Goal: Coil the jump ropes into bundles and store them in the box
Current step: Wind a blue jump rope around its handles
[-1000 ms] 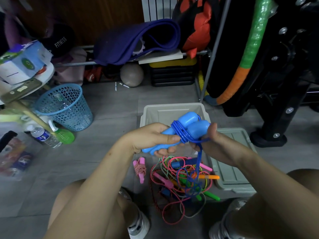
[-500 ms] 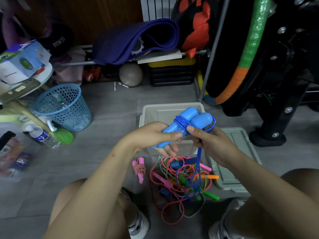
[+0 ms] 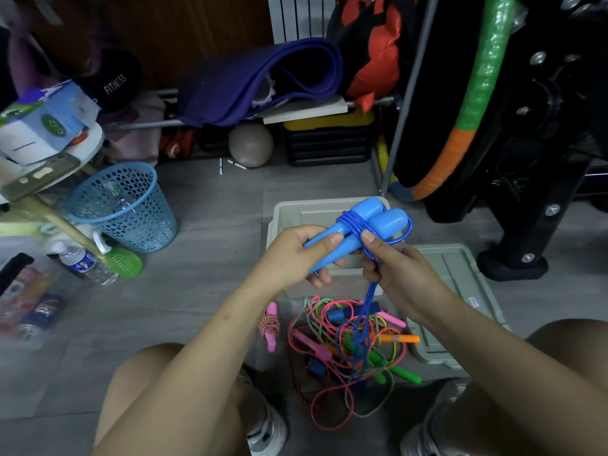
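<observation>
The left hand (image 3: 296,255) gripped the blue handles (image 3: 358,232) above the box (image 3: 286,212) while the right hand (image 3: 391,268) pinched the cord (image 3: 367,311), which trailed into the pile (image 3: 348,343) on the floor. Biggest risk was that tail snagging in the tangle and loosening the wraps. Box looked empty, though the hands hid most of it; the basket (image 3: 125,209) held what seemed a bottle.

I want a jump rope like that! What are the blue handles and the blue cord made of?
The blue handles look like smooth hard plastic: even colour and a soft sheen. The blue cord looks like thin, shiny plastic or vinyl, since it glints and bends in springy loops, though that is a guess. The left hand holds the handles; the right hand pinches the cord.
</observation>
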